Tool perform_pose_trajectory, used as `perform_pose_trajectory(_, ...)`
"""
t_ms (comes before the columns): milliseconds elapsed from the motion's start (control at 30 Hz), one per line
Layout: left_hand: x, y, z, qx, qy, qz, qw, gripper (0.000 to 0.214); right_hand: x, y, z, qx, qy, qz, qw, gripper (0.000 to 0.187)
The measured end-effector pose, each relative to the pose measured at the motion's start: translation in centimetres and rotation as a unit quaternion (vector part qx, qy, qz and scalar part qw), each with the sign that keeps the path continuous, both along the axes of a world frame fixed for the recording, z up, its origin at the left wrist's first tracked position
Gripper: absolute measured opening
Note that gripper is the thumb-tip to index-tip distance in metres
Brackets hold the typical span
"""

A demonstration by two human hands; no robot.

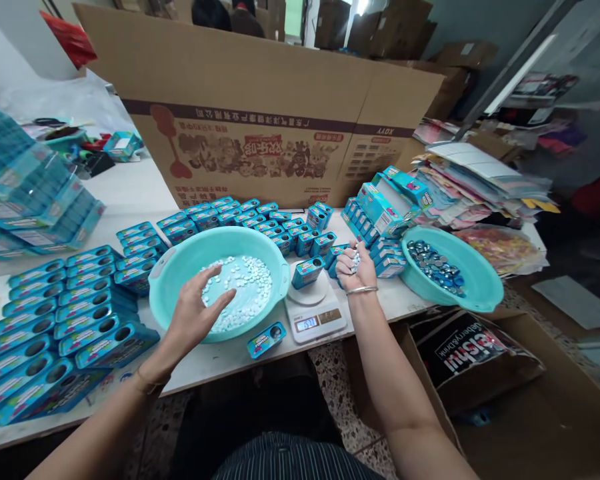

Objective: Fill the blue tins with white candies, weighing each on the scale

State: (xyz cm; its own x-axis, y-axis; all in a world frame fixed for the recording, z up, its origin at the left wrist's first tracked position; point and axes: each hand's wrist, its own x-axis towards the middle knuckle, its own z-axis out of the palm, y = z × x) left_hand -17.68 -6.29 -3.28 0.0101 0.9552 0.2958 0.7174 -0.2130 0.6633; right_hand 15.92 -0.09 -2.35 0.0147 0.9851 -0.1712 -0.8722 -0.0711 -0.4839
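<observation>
My left hand (200,307) hovers at the near left rim of a turquoise basin (173,283), thumb and fingers apart, holding nothing. White candies (253,280) lie scattered over the basin's bottom. To the right, my right hand (360,270) is closed around several of the same white candies, some showing between its fingers. Beside that hand, a small blue box (308,270) stands on a white digital kitchen scale (320,323) with its display lit. Another blue box (266,340) with a round hole lies on the table between the basin and the scale.
Rows of blue boxes (90,313) stand at the left, with more behind the basin. A second turquoise basin (470,293) holds shiny blue and silver pieces. A big carton (280,87) walls off the back. Below right is an open carton (540,427) with a black bag inside.
</observation>
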Motion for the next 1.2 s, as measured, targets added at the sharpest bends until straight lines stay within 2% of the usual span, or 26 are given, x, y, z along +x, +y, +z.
perform_pose_trajectory(333,4.3,0.9,0.4,0.017,0.027,-0.087,0.996,0.048,-1.3,1.6,1.0,0.006,-0.019,0.007,1.000,0.024)
perform_pose_trajectory(467,6.2,1.7,0.5,-0.001,0.064,-0.104,0.992,0.048,-1.1,1.5,0.6,-0.020,0.011,-0.028,0.999,0.029)
perform_pose_trajectory(700,13.4,5.4,0.4,0.009,0.217,-0.143,0.966,0.068,-1.0,0.5,-2.2,-0.121,0.101,-0.134,0.978,0.033)
perform_pose_trajectory(767,15.1,6.5,0.2,-0.005,0.235,-0.167,0.957,0.055,-1.0,-0.2,-3.4,-0.146,0.097,-0.176,0.969,0.031)
perform_pose_trajectory(867,16.5,7.4,0.1,0.000,0.199,-0.195,0.960,0.029,-1.1,-1.3,-4.9,-0.159,0.082,-0.203,0.963,0.027)
perform_pose_trajectory(967,16.9,7.4,1.1,0.055,0.161,-0.209,0.963,0.028,-1.1,-2.1,-5.7,-0.160,0.090,-0.194,0.964,0.024)
perform_pose_trajectory(1033,17.0,7.2,2.3,0.107,0.167,-0.225,0.954,0.032,-1.3,-2.2,-5.9,-0.144,0.087,-0.176,0.970,0.021)
perform_pose_trajectory(1133,17.2,6.9,4.1,0.168,0.209,-0.278,0.922,0.037,-2.0,-1.8,-5.9,-0.120,0.076,-0.152,0.978,0.019)
perform_pose_trajectory(1200,17.4,6.6,5.0,0.193,0.253,-0.319,0.893,0.037,-2.7,-1.3,-5.6,-0.135,0.103,-0.150,0.974,0.021)
